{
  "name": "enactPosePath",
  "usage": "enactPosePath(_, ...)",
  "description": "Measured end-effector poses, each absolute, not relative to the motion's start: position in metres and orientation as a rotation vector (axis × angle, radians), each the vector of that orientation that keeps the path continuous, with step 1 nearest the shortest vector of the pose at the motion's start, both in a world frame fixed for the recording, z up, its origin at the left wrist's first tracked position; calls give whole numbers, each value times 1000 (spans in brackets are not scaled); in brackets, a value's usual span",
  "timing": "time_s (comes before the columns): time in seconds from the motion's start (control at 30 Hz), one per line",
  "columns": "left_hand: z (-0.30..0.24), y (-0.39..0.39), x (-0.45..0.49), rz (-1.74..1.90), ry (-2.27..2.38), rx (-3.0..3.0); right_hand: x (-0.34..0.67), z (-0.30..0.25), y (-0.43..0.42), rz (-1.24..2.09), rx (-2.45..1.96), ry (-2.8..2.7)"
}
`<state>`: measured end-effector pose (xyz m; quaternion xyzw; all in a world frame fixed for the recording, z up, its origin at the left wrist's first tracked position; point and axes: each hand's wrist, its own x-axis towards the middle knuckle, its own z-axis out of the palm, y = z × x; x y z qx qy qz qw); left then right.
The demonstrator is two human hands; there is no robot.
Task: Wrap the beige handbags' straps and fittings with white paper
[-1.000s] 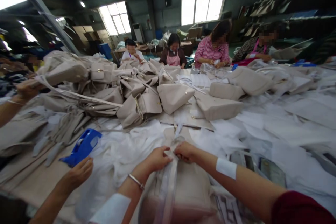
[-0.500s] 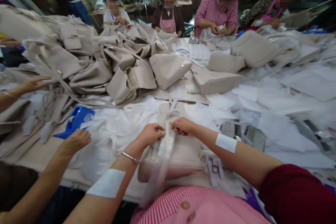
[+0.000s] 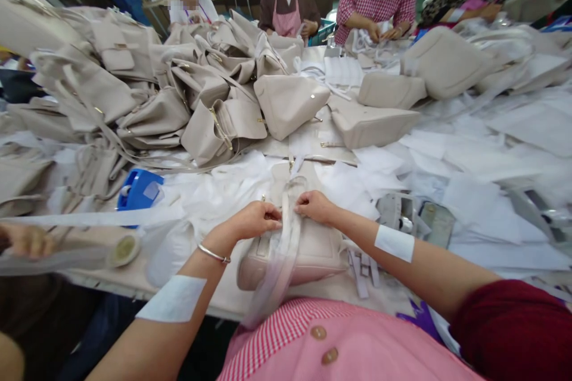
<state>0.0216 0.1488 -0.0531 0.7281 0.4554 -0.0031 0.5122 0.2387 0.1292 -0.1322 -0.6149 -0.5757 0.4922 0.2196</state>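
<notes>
Strap in pale, filmy wrapping runs between the person's two hands, seen from the head camera; it crosses a beige bag lying on the table, and the wrapping's lower end trails toward the pink apron. Left hand sits at the strap's left edge, thumb and fingertips drawn near each other; right hand is at the opposite edge, slightly higher, its fingers bunched; from where I stand, I cannot tell whether either one pinches the film or merely touches it. Most of the bag's body shows to the right of the strap, below the right fingertips; white sheets spread beyond the right forearm; a heap of beige bags rises farther back; at the far left, a co-worker's hand is near the blue plastic tool.
</notes>
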Motion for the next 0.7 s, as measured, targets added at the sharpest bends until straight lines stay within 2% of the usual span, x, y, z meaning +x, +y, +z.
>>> enactPosePath(0.23,-47,154,22,-75,1027,1932,248,-122,126,1030,-1678,-1886)
enactPosePath(0.47,-46,151,22,-30,1003,1888,260,-131,121,1257,-1638,-1729)
enactPosePath(0.7,-58,145,29,61,1068,2053,261,-129,115,1034,-1637,-1870)
